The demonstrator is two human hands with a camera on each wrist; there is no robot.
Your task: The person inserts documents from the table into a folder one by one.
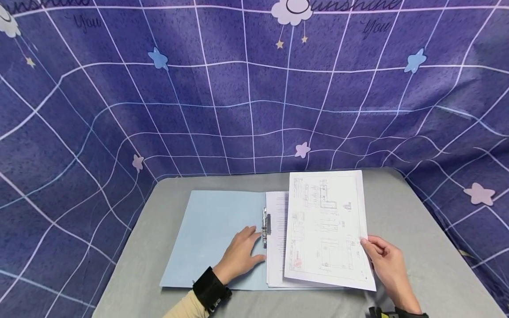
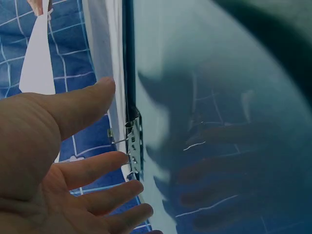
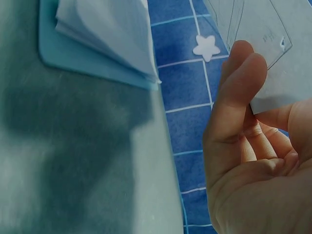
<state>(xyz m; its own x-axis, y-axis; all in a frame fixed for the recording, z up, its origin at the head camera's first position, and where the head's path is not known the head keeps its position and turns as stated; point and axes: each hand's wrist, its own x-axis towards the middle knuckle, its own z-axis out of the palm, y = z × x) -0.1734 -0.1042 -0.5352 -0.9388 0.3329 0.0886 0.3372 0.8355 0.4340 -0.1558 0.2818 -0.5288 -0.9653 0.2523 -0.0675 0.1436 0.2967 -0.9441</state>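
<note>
A light blue folder (image 1: pixel 214 229) lies spread on the grey table. Along its fold runs a metal binder clip (image 1: pixel 264 234), and printed pages (image 1: pixel 275 260) lie on its right half. My left hand (image 1: pixel 237 252) is over the left cover with fingers spread, fingertips right at the clip (image 2: pixel 135 146). Between thumb and fingers, my right hand (image 1: pixel 386 260) pinches the right edge of a white sheet with technical drawings (image 1: pixel 326 225). This sheet is raised and slightly tilted, overlapping the pages in the head view. In the right wrist view, the pinched sheet's corner (image 3: pixel 282 87) shows.
The grey table (image 1: pixel 131 269) extends around the folder on all sides. Behind it and at both sides hangs a dark blue cloth (image 1: pixel 222 115) with a grid and stars. A black band (image 1: pixel 210 289) is on the left wrist.
</note>
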